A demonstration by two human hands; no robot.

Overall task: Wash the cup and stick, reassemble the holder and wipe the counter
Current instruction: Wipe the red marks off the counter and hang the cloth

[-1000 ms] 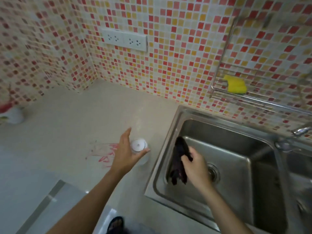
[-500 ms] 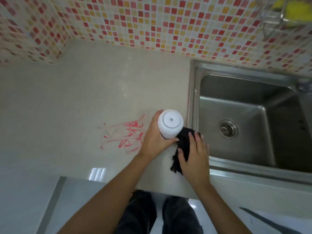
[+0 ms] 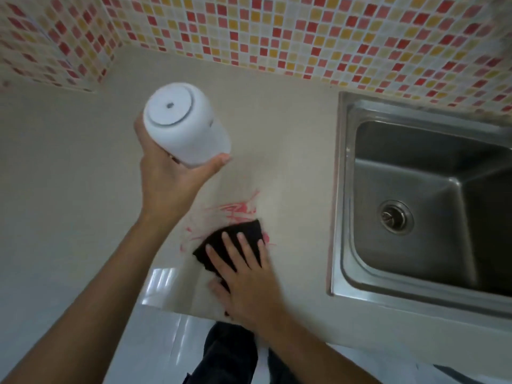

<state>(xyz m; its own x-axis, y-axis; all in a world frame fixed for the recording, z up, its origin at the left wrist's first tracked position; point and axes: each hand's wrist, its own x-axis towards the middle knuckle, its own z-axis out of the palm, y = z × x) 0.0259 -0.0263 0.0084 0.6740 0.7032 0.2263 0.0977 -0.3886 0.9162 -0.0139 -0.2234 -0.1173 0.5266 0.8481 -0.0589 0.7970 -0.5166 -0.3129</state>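
left hand grips white holder (lifted) | right hand flat, presses black cloth on red marks

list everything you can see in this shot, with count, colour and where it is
white holder: 1, white, lifted off the counter in the left hand, left of centre
cloth: 1, black, flat on the counter over the red marks, under the right hand
red marks: 1 patch, red scribble, on the counter left of the sink, partly covered by the cloth
counter: 1, beige, runs from the tiled wall to the front edge
sink: 1, steel, set in the counter at right, drain in its floor
tiled wall: 1, red, orange, pink and white mosaic, behind the counter
legs: dark trousers, bottom centre below the counter edge
left hand: 1, grips the holder
right hand: 1, fingers spread, presses the cloth
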